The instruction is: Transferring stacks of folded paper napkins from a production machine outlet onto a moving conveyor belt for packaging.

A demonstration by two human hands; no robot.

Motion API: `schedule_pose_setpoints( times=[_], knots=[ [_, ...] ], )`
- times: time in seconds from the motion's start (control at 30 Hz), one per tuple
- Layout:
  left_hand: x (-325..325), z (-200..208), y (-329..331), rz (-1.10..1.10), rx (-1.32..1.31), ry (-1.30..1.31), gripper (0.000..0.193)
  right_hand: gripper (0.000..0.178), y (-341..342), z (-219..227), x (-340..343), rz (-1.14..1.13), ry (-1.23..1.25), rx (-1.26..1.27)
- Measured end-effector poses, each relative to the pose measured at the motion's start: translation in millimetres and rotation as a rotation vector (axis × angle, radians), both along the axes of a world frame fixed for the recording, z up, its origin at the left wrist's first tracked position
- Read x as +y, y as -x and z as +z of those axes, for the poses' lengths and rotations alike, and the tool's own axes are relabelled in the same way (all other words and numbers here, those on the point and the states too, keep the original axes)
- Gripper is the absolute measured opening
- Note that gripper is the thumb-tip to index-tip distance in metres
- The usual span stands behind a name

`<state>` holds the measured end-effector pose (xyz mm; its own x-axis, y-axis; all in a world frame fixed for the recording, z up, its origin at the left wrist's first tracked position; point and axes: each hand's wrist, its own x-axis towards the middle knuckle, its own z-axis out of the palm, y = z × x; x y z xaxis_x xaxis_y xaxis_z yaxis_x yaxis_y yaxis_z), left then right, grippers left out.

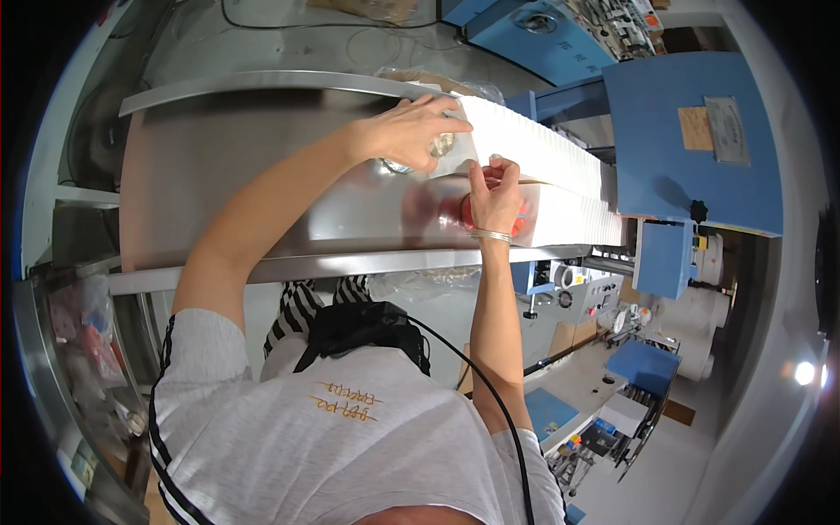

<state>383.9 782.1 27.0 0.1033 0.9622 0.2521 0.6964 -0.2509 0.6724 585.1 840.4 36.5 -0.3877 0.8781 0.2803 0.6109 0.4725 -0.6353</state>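
Two rows of thin white pieces (547,144), packed side by side like sheets on edge, lie along a steel table (262,149). My left hand (409,131) arches over the left end of the far row, fingers curled round a shiny round object (444,143), partly hidden by the hand. A pale flat piece (457,157) lies between it and the row. My right hand (495,194) is closed, thumb and fingers bent together at the near edge of that row; what they pinch is too small to make out. Below its wrist sits a red round object (522,213), mostly covered, at the near row's end.
Raised metal rims (350,262) edge the table. The rows run right into a blue machine (691,149). A blue cabinet (534,39) stands beyond. At lower right is a workbench (569,385) with tools. A black cable (490,394) hangs across my front.
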Motion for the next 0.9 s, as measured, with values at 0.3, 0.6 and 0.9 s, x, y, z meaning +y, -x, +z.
schedule_pose_setpoints(
  times=[0.3, 0.6, 0.9],
  knots=[
    [-6, -5, -11, 0.134, 0.032, -0.123, 0.062, 0.033, -3, -3, 5, -0.008, 0.003, 0.008],
    [-4, -10, -8, 0.168, 0.018, -0.122, 0.055, 0.035, -4, 2, 3, 0.015, 0.008, 0.017],
    [-18, -20, -13, 0.197, 0.042, -0.228, 0.051, 0.026, -58, 26, -13, -0.012, -0.165, -0.289]
  ],
)
